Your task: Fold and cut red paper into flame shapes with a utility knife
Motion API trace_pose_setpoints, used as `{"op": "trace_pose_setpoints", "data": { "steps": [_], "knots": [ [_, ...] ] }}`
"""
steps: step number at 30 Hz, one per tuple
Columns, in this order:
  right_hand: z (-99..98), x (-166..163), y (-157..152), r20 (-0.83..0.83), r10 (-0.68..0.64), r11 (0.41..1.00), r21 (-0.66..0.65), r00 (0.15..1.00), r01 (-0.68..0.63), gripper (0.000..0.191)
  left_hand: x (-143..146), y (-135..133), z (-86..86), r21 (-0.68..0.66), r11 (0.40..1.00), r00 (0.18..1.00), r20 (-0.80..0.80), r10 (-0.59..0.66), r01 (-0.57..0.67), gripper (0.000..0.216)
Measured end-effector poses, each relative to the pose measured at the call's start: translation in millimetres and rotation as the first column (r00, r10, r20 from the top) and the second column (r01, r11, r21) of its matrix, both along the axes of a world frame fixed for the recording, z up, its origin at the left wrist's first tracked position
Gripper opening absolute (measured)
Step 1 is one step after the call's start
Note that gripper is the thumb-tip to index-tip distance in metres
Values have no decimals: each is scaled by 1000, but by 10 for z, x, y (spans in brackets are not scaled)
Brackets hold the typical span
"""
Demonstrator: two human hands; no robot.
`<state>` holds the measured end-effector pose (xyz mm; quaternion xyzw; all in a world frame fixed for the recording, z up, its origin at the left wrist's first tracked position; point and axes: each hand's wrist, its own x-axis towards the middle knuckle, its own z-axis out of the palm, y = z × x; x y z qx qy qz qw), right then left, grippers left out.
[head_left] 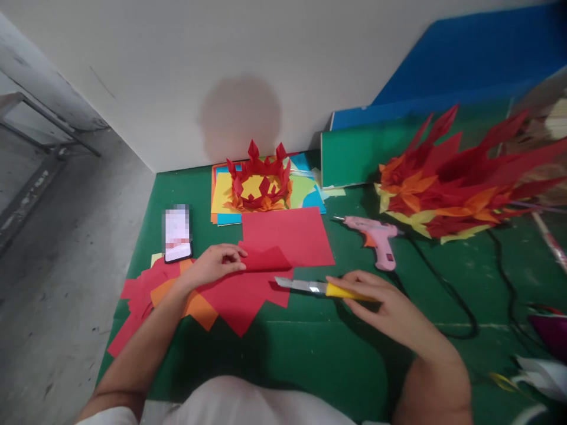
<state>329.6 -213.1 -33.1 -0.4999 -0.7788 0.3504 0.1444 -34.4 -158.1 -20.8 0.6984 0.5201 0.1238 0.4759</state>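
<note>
Head view, the only one. Your L hand [215,264] sits left of centre on the green surface [310,360], grip closed in a pinch. Thumb & fingertips [239,254] nip the left end of the curled red paper [268,260], whose edge lifts off the surface in a low arch. Your R hand [383,304] is over to the right, grip wrapped round the yellow body of the utility knife [321,288]. Knife lies nearly level & points left, metal blade out, tip right at the curl's right end; can't tell if it touches. Hands are apart, w/ curl & blade btwn them.

Curled paper lies on top of the cut red and orange pieces [177,298], which fan out toward the near-left edge. Just behind it, touching, is a flat red sheet [295,233]; can't tell if it's the same piece. Phone [178,234] lies face up left of that sheet. Further back, by the wall [177,71], a paper crown [259,180], red w/ orange base, stands on a stack of coloured sheets [308,192]. Right of the flat sheet is a pink glue gun [376,239] on its side, nozzle left, w/ a black cable [447,301] looping past your R hand. Far right: a big paper flower spray [452,183] in red, orange & yellow.
</note>
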Motion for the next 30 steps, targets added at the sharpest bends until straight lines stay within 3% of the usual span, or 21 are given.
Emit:
{"op": "trace_pose_setpoints", "data": {
  "steps": [5, 9, 12, 15, 21, 30],
  "knots": [
    [-90, -80, 45, 128, -25, 979, 202, 991, -1, 36, 80, -53, 104, 107, 990, 993, -83, -81, 90, 26],
    [-117, -148, 64, 154, -25, 955, 294, 988, -22, 36, 275, -187, 142, 273, 956, 971, -236, -40, 106, 33],
    [-133, -191, 66, 158, -13, 949, 314, 987, -38, 36, 519, -332, 53, 415, 898, 934, -357, 13, 145, 42],
    [-149, -215, 62, 156, 2, 949, 311, 988, -51, 35, 767, -460, -106, 422, 873, 882, -471, -20, 245, 50],
    [-170, -215, 48, 162, 14, 947, 315, 987, -65, 33, 932, -527, -343, 433, 864, 802, -595, 60, 257, 57],
    [-185, -229, 70, 186, -14, 921, 384, 982, -59, 33, 882, -464, -333, 429, 870, 830, -556, 42, 243, 55]
  ]
}}
